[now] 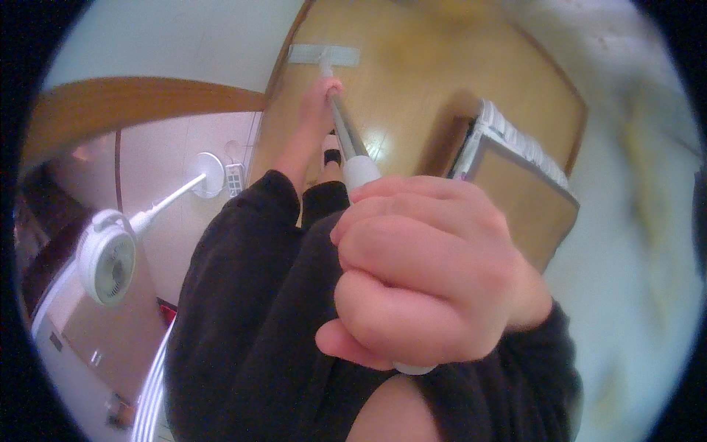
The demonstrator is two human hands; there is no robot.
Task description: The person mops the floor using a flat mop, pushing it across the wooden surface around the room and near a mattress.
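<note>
Close to the camera, my right hand (428, 271) is wrapped around the white grip of a flat floor mop, with the grip's rounded end (414, 368) poking out below my fist. A grey metal pole (348, 130) runs from there down and away from me. My left hand (326, 91) grasps this pole low down, close to the mop head. The flat rectangular mop head (345, 56), pale in colour, lies on the wooden floor (397, 83) near the wall at the upper left.
A white stand fan (113, 259) is at left, its round base (210, 174) beside a power strip (235, 179). On the right stands a brown box-like piece (511, 193) with white folded material along its edge. A brown wooden edge (165, 95) spans the left.
</note>
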